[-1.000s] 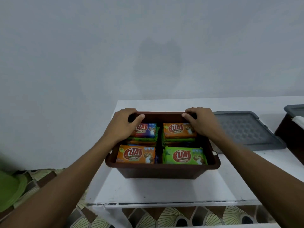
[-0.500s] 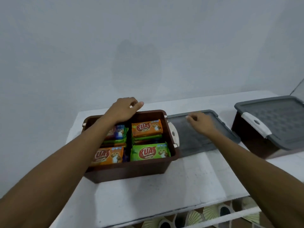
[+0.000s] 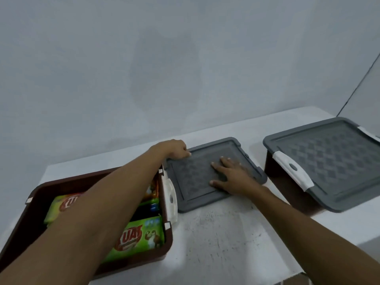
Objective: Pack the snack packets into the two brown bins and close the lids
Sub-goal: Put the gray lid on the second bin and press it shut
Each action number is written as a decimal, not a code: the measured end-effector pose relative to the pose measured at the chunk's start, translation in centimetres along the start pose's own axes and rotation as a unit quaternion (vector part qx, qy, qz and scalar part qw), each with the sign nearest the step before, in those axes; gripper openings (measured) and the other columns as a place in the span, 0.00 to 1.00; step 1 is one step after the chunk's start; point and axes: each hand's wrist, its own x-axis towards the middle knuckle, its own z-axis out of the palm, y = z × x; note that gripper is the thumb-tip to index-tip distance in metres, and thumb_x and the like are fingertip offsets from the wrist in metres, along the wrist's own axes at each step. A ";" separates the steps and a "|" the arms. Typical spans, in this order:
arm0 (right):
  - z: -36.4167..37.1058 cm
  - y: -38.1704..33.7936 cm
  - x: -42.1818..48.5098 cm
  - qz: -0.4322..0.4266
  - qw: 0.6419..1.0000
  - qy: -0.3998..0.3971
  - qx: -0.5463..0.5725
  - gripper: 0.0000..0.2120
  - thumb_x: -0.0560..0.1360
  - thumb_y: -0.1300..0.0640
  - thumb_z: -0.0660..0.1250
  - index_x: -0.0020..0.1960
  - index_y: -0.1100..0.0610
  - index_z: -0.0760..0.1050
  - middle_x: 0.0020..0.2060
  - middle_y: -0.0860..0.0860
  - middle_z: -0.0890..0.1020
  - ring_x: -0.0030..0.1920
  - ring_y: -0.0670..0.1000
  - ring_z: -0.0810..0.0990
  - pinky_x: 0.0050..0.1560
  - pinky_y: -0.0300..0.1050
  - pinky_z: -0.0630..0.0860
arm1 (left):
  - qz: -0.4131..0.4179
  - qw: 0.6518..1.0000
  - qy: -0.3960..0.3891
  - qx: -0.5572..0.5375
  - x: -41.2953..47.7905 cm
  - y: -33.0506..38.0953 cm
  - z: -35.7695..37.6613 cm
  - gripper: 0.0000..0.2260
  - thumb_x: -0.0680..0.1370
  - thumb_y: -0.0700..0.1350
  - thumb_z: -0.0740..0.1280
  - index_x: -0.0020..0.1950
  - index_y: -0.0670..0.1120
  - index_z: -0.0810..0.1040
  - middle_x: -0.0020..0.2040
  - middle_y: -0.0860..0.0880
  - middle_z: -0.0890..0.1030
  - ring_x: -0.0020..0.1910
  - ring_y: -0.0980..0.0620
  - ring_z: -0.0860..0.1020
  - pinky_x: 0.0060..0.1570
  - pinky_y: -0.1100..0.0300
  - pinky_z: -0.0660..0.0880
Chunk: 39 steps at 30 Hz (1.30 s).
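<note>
Now that both hands have left the full brown bin (image 3: 72,177), the left hand (image 3: 174,150) grips a corner of the grey lid (image 3: 195,182) with curled fingers and the right hand (image 3: 234,175) presses it with straight fingers; closing looks next.

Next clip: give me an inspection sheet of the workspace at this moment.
Surface: white table, dark specks near the front.
Job's things: open brown bin at left holding snack packets; loose grey lid flat on the table beside it; second bin at right lidded, white latch on its side.
Clutter: nothing seen.
Hands: left hand grips the loose lid's far left corner; right hand lies flat on it, fingers spread.
Cables: thin dark line at far right, cable or edge, cannot tell.
Surroundings: plain pale wall.
</note>
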 end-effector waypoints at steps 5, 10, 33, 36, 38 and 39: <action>0.7 0.5 1.4 -0.010 0.999 0.042 0.000 0.36 0.75 0.31 0.55 0.79 0.42 0.49 0.79 0.50 0.46 0.79 0.52 0.43 0.76 0.54 0.41 | -0.020 1.000 0.006 -0.015 3.4 0.3 0.0 0.26 0.82 0.55 0.56 0.76 0.41 0.62 0.76 0.43 0.63 0.73 0.44 0.64 0.69 0.51 0.63; 1.2 0.5 1.2 -0.020 0.996 0.090 0.010 0.36 0.75 0.30 0.54 0.78 0.41 0.49 0.79 0.48 0.47 0.79 0.50 0.44 0.77 0.53 0.43 | -0.026 0.999 0.029 -0.034 4.7 -0.4 0.1 0.17 0.83 0.48 0.57 0.64 0.37 0.73 0.65 0.38 0.72 0.61 0.41 0.73 0.57 0.54 0.69; -15.5 -12.6 -0.4 -0.036 0.873 0.460 0.159 0.29 0.75 0.41 0.65 0.71 0.50 0.62 0.68 0.55 0.65 0.64 0.58 0.70 0.59 0.57 0.75 | 0.085 0.913 0.398 0.028 -15.5 -10.1 -14.2 0.17 0.83 0.48 0.57 0.71 0.49 0.71 0.57 0.46 0.74 0.55 0.46 0.73 0.53 0.48 0.72; -13.6 -14.8 -1.7 -0.059 0.889 0.376 0.254 0.29 0.76 0.41 0.65 0.72 0.49 0.61 0.63 0.54 0.74 0.60 0.56 0.76 0.58 0.52 0.74 | 0.103 0.922 0.373 -0.033 -18.8 -12.6 -10.0 0.15 0.82 0.47 0.60 0.69 0.49 0.74 0.55 0.49 0.76 0.54 0.50 0.74 0.55 0.48 0.73; -12.2 -16.3 -2.5 -0.067 0.888 0.323 0.320 0.27 0.77 0.44 0.65 0.72 0.50 0.62 0.61 0.56 0.77 0.59 0.57 0.77 0.56 0.46 0.73 | 0.086 0.916 0.383 -0.086 -21.0 -14.3 -7.1 0.14 0.80 0.49 0.64 0.66 0.51 0.75 0.53 0.53 0.77 0.50 0.53 0.75 0.56 0.49 0.75; -11.6 -17.2 -3.0 -0.067 0.888 0.302 0.341 0.26 0.78 0.46 0.65 0.73 0.50 0.62 0.61 0.56 0.77 0.59 0.57 0.77 0.56 0.45 0.73 | 0.069 0.913 0.386 -0.109 -22.0 -15.1 -5.6 0.14 0.79 0.50 0.65 0.65 0.51 0.75 0.52 0.54 0.77 0.48 0.53 0.76 0.56 0.49 0.75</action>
